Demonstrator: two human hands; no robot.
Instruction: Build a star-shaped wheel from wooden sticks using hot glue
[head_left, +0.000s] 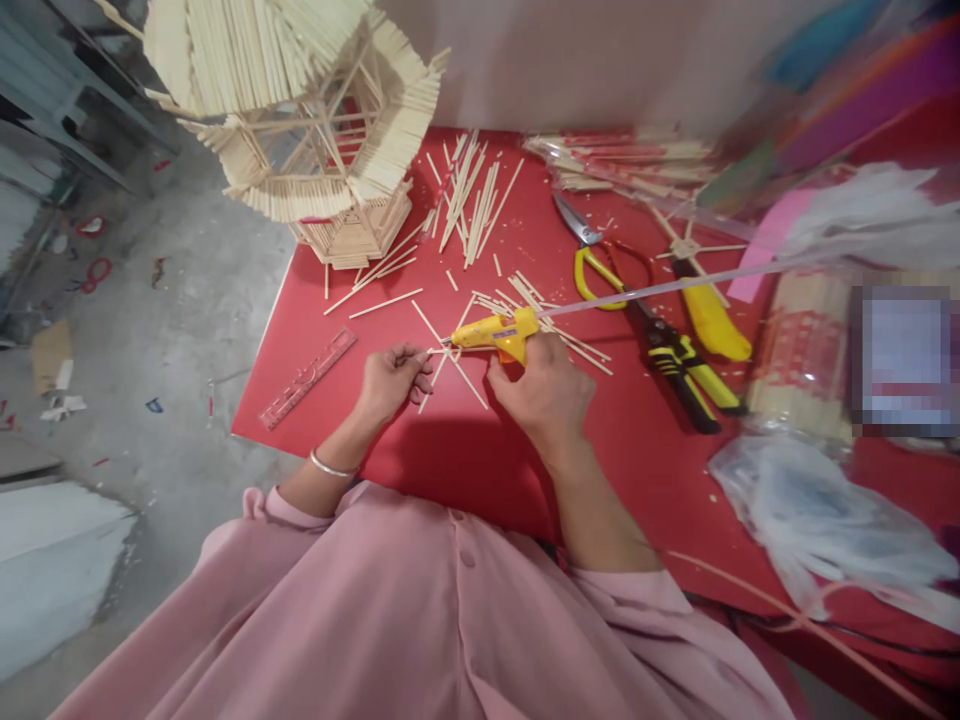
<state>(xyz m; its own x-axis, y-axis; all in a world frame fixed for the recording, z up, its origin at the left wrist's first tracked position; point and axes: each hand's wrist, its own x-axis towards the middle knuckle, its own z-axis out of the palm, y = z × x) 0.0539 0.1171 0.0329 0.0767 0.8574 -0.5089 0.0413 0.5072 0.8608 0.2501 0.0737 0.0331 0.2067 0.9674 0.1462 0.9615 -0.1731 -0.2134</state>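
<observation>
My right hand [541,392] is closed round the grip of a yellow glue gun [495,334] whose nozzle points left. A long glue stick [675,286] runs out of its back to the right. My left hand [391,378] pinches a thin bamboo stick [433,350] right at the nozzle tip. Crossed sticks [457,372] lie on the red table [420,460] under both hands.
A tiered stick-built model [315,110] stands at the table's far left corner. Loose sticks [472,195] are scattered behind it. A red ruler [309,378] lies left, scissors [596,262] and yellow-black cutters [686,365] right, with stick bundles [802,350] and plastic bags [817,520].
</observation>
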